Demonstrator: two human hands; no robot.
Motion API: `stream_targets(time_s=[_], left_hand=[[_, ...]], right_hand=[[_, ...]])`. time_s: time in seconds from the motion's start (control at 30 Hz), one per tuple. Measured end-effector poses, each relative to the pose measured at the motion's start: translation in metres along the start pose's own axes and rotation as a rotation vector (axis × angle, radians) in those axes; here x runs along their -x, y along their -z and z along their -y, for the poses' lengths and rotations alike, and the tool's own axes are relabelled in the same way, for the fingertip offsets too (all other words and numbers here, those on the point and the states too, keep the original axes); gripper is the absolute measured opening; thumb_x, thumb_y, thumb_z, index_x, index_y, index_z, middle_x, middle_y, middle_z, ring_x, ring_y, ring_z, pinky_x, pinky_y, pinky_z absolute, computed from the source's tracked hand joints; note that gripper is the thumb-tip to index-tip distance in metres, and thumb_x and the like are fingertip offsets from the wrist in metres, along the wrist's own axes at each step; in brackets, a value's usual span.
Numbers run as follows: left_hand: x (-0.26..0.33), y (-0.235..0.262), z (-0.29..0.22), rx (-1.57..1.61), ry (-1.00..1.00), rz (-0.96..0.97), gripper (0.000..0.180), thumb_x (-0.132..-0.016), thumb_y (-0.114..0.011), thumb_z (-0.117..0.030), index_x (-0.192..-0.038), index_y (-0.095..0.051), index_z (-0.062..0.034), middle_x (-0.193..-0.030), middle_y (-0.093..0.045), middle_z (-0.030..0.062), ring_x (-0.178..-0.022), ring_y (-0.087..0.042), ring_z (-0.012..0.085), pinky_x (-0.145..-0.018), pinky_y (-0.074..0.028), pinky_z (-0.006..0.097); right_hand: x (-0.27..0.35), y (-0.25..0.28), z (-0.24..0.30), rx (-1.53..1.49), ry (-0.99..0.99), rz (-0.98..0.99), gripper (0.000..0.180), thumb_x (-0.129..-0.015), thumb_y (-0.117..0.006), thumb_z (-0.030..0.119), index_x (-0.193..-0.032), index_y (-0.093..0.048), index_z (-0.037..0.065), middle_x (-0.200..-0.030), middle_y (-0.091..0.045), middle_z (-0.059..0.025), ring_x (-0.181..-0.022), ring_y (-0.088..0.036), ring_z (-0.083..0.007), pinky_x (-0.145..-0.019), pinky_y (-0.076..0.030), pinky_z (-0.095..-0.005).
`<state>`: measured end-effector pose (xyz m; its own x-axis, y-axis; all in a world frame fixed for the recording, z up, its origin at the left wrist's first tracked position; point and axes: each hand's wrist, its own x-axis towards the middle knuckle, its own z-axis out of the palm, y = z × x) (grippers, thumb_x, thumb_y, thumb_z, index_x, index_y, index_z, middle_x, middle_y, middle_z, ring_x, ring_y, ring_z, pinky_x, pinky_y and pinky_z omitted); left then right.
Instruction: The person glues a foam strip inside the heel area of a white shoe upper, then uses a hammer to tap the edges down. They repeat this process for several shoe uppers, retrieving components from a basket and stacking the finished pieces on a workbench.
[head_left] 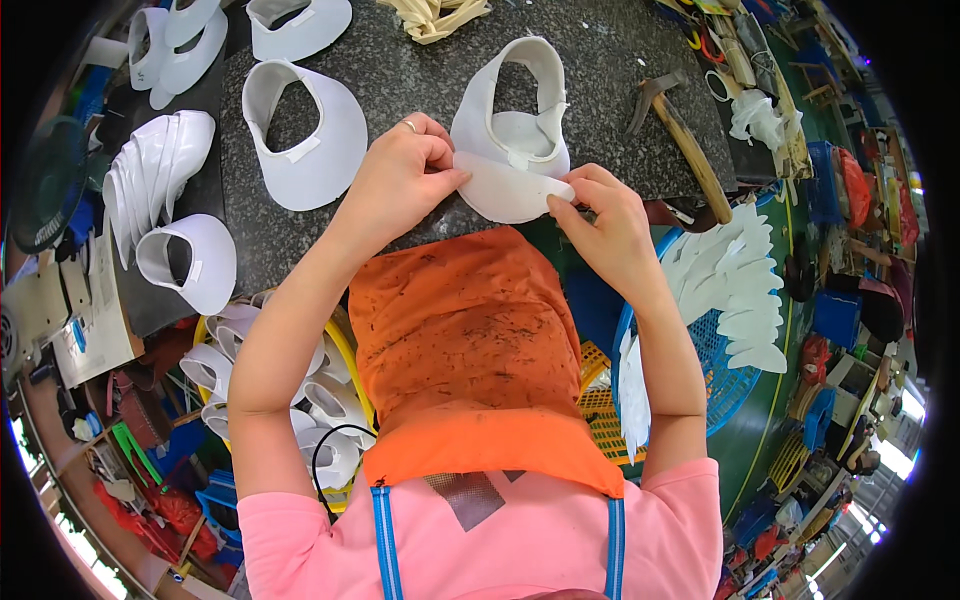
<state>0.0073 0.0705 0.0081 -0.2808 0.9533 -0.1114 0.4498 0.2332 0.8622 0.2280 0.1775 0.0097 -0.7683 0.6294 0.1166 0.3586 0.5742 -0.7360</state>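
Here, left hand (pixel 400 180) and right hand (pixel 605 225) pinch opposite edges of a white shoe upper piece (pixel 510 150) at the near edge of the dark granite table (pixel 420 70); hammer (pixel 680 130) far right

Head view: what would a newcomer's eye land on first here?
At centre, the left hand and right hand pinch a flat white oval insole piece against a curved white shoe upper at the edge of the dark speckled stone worktop. Below spreads a stained orange apron. A wooden-handled hammer lies at right.
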Motion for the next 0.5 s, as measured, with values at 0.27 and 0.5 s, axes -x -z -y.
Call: stream_targets(time_s=[0.27,0.5], left_hand=[[0.0,-0.007,-0.009,-0.184,-0.043,-0.078,0.019,-0.078,-0.07,-0.007,-0.07,-0.059,0.0063,-0.096,-0.06,0.0104,-0.078,-0.06,0.0178,-0.071,-0.049,0.028],[0.0,-0.009,-0.013,-0.258,-0.062,-0.112,0.018,-0.077,-0.069,-0.007,-0.07,-0.059,0.0053,-0.094,-0.063,0.0101,-0.075,-0.059,0.0183,-0.067,-0.047,0.029]], right_hand=[[-0.001,-0.009,0.0,0.129,0.029,-0.085,0.017,-0.083,-0.063,0.013,-0.076,-0.061,-0.001,-0.081,-0.059,-0.0129,-0.078,-0.059,-0.0322,-0.07,-0.048,-0.0405],[0.0,-0.01,-0.001,0.173,0.016,-0.086,0.019,-0.084,-0.062,0.016,-0.075,-0.061,-0.001,-0.082,-0.06,-0.0131,-0.081,-0.059,-0.032,-0.072,-0.048,-0.0415]])
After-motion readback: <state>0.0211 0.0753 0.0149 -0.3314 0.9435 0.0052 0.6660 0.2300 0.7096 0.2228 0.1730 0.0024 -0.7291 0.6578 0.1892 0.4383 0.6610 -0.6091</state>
